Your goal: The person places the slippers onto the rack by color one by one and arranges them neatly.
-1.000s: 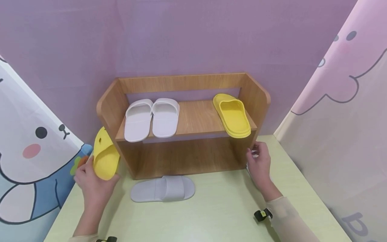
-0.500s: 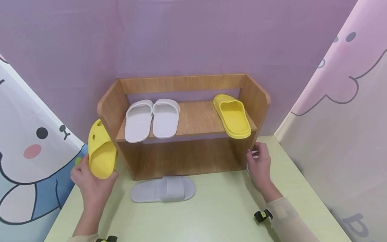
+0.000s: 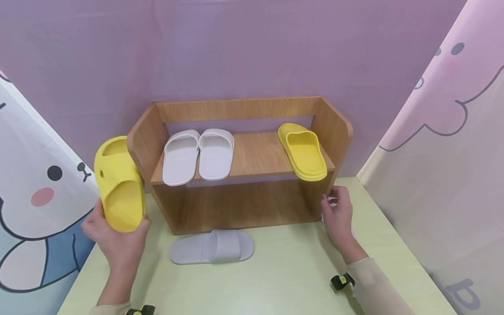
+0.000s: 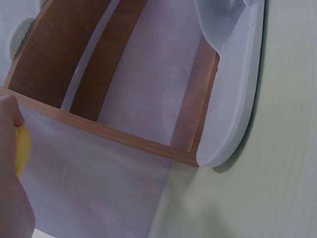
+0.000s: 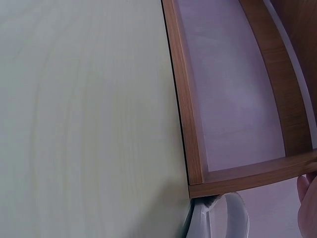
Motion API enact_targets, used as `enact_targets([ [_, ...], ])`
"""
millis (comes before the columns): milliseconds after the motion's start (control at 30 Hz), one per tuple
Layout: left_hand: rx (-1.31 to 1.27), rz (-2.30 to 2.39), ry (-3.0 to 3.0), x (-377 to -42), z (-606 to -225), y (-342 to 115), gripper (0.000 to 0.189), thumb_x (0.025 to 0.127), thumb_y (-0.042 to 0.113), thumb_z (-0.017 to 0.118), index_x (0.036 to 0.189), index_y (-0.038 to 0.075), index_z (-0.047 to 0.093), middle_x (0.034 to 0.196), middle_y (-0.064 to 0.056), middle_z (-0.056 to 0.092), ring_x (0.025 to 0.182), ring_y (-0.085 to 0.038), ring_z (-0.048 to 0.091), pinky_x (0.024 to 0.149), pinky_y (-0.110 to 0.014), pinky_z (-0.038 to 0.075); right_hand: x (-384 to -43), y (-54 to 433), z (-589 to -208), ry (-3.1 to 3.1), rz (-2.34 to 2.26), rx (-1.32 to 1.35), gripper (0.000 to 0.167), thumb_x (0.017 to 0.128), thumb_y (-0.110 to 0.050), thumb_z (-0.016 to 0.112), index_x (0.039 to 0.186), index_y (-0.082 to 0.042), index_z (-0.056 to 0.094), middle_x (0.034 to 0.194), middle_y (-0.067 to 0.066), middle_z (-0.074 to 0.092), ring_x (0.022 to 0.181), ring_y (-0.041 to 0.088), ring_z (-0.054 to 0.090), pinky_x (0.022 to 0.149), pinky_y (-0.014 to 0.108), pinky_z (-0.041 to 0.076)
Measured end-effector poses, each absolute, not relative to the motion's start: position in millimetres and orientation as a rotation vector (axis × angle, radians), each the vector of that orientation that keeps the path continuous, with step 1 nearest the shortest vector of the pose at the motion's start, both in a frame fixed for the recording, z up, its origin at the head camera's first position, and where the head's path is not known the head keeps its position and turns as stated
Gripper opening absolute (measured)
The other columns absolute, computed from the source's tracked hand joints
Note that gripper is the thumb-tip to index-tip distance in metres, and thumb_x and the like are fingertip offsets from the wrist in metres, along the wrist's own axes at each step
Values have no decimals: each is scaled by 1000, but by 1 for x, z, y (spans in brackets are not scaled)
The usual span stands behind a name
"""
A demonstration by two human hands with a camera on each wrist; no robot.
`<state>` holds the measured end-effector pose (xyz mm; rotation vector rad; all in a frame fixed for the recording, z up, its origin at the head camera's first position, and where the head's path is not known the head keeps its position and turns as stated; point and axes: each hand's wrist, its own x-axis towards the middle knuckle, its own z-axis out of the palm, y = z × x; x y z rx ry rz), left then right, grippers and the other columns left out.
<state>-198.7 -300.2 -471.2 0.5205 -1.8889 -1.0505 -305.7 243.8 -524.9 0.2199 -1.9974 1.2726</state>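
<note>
My left hand (image 3: 118, 238) grips a yellow slipper (image 3: 124, 203) by its heel end, raised beside the left side of a wooden shoe rack (image 3: 236, 109). In the left wrist view, part of this hand (image 4: 12, 183) and a sliver of the yellow slipper (image 4: 22, 148) show at the edge. My right hand (image 3: 338, 214) stays at the rack's right side, fingers loosely bent; in the right wrist view its fingertips (image 5: 303, 187) are right at the side panel. A pale slipper (image 5: 225, 218) stands outside that panel, mostly hidden behind the hand in the head view.
Two white slippers (image 3: 197, 162) sit side by side on the upper shelf's left. Another yellow slipper (image 3: 305, 153) lies at its right end. A grey slipper (image 3: 212, 247) lies sideways on the table (image 3: 275, 280) before the rack. Printed curtains (image 3: 453, 153) flank both sides.
My left hand has moved left and slightly up with the yellow slipper, bringing more of it out from behind the rack's side. My right hand has stayed in place.
</note>
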Motion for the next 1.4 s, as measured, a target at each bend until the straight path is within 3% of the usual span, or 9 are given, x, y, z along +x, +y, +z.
enact_targets([
  [167,382,-1022,-1778,-194,-465,-295,112,69,4,92,163,39,43,154,11,33,138,-4,30,105,-31,31,-306,244,-526,-2000,1274,212,24,99,10,67,122,6,61,110,15,67,95,18,63,78,14,52],
  [400,165,-1001,-1596,-185,-441,-276,93,69,-1,83,155,17,51,151,0,38,141,-19,38,107,-31,32,-307,245,-528,-1986,1252,226,23,98,11,67,120,6,61,109,16,67,95,20,63,78,15,51],
  [633,121,-995,-1506,-181,-430,-268,87,66,0,80,148,7,54,147,-7,42,138,-23,40,109,-32,33,-308,245,-529,-1977,1241,234,22,97,12,66,118,7,61,108,17,67,94,22,64,77,18,52],
  [833,118,-981,-1479,-180,-429,-265,86,64,3,81,146,5,55,144,-5,44,135,-22,40,108,-32,33,-307,245,-529,-1999,1244,217,23,97,12,68,118,6,60,107,17,66,93,16,62,77,15,53],
  [1100,96,-944,-1532,-180,-429,-256,87,65,11,84,147,5,55,142,7,46,134,-19,39,106,-31,33,-308,245,-530,-2006,1253,221,23,97,13,68,118,6,60,107,16,67,93,13,62,78,14,53],
  [1400,13,-875,-1685,-186,-438,-255,98,66,25,86,155,3,53,148,6,43,140,-17,38,106,-25,36,-309,245,-531,-2005,1250,231,23,96,14,68,117,7,60,107,16,67,93,13,62,78,13,52],
])
